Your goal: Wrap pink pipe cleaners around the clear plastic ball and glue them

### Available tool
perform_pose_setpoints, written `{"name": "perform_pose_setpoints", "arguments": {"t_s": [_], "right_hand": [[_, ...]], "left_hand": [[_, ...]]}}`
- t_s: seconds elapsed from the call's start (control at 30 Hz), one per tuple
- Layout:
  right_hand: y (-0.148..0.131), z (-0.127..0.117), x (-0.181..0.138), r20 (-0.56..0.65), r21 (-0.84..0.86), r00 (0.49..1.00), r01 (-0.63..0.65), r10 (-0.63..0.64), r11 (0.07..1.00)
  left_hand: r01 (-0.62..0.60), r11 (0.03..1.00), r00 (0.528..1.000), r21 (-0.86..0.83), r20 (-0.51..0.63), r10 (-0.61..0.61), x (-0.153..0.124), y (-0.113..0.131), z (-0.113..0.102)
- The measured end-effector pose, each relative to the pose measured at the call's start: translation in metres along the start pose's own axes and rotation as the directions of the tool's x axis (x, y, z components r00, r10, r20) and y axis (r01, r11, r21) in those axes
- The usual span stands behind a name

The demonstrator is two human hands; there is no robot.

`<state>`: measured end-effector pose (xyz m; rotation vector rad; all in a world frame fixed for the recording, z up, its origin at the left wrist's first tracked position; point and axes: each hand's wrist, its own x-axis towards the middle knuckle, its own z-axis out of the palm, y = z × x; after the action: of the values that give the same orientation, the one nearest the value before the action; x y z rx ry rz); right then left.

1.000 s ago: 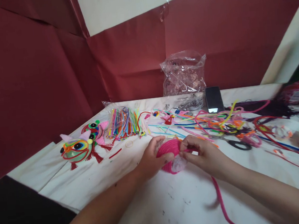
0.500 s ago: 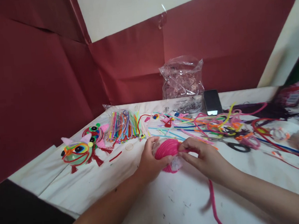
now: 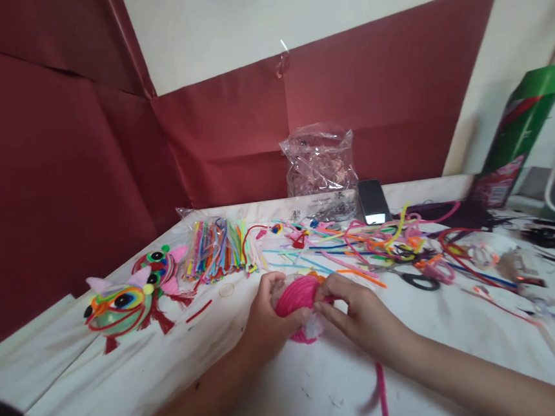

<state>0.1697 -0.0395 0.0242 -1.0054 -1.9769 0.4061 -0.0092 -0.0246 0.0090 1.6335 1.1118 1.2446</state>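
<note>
pink-wound ball (image 3: 297,296): left hand (image 3: 266,316) clasps it, right hand (image 3: 365,311) pinches its strand (image 3: 382,393), apparently winding; another turn would need steady tension.

Two bare forearms, left (image 3: 197,396) and right (image 3: 471,372), angle inward from the lower corners, bringing both hands close together. The left hand (image 3: 267,315) curves in a cupped grip, thumb (image 3: 295,316) apart from its fingers (image 3: 274,277). The right hand (image 3: 367,313), knuckles upward, pinches with thumb and forefinger (image 3: 329,286), its fingertips beside the left thumb.
</note>
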Motion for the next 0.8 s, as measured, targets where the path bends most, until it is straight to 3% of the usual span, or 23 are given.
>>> {"name": "perform_pose_setpoints", "arguments": {"t_s": [0.4,0.8], "right_hand": [[0.0065,0.0003,-0.0002,0.001,-0.01,1.0,-0.02,0.02,1.0],[0.0045,-0.0014,-0.0011,-0.002,-0.03,1.0,0.026,-0.026,0.999]], "left_hand": [[0.028,0.999,0.997,0.028,-0.068,-0.026,0.0,0.0049,0.0029],[0.002,1.0,1.0,0.002,-0.011,-0.002,-0.0019,-0.0004,0.0018]]}}
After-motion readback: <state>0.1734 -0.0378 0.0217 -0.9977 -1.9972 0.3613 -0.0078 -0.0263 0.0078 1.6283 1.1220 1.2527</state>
